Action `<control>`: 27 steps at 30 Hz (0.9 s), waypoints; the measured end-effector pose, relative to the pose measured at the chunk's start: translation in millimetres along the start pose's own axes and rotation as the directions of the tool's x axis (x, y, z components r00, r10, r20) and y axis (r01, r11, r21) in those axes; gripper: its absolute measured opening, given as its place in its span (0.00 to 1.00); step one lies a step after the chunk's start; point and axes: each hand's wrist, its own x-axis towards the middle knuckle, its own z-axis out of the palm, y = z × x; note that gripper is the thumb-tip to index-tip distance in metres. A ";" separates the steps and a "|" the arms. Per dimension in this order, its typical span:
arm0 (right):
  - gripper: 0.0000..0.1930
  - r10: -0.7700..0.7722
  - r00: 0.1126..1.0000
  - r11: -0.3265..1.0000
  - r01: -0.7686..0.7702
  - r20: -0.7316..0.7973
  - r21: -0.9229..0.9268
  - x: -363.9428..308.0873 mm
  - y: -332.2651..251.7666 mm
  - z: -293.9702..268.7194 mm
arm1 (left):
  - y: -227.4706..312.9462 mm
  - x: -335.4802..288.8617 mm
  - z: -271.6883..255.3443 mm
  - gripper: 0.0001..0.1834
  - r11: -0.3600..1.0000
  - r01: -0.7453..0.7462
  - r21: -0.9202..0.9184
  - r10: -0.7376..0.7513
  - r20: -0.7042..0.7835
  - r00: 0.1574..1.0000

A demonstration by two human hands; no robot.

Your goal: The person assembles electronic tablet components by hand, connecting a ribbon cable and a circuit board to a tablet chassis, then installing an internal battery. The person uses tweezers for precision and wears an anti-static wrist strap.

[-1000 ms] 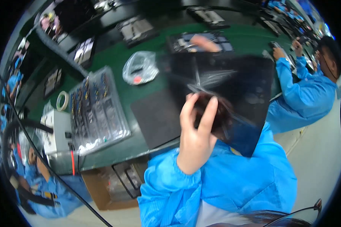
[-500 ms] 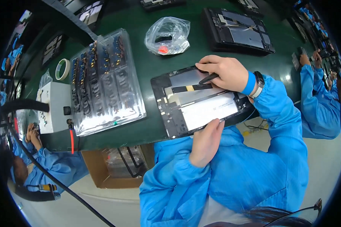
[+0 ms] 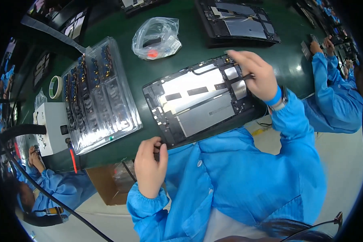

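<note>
In front of me lies an opened tablet [image 3: 205,117], its inside facing up, with silver panels, black strips and small circuit parts. My left hand [image 3: 150,167] is at its near left corner, thumb and fingers curled about the edge. My right hand [image 3: 259,76] is over the right end, index finger reaching to the far right corner. A slim black tool [image 3: 248,76] shows between its thumb and fingers; its kind is mostly hidden.
Left of the tablet stands a clear plastic tray [image 3: 129,117] of small circuit parts, beside a white box [image 3: 54,121] and a tape roll [image 3: 55,87]. Beyond are a plastic bag [image 3: 157,38] and stacked tablets [image 3: 246,28]. A cardboard box [image 3: 105,187] sits below the table edge.
My left hand has moved from the tablet's near edge to its near left corner. My right hand has gone from over the middle to the right end. The whole view has shifted.
</note>
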 end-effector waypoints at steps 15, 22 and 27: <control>0.29 0.607 0.751 0.043 -0.359 0.261 0.932 -58.4 -22.7 -29.3 | 53.0 -26.5 -0.7 0.27 0.367 -0.079 -0.927 -0.309 -0.202 0.929; 0.22 0.518 0.805 0.469 0.015 -0.289 0.883 -31.4 50.2 -29.4 | 94.2 118.2 -72.0 0.19 0.296 0.001 -0.955 -0.252 -0.077 0.965; 0.15 0.440 0.807 0.730 -0.067 -0.393 0.680 -6.8 73.6 -13.2 | 80.8 270.4 -75.6 0.20 0.369 0.027 -0.929 -0.228 -0.062 0.972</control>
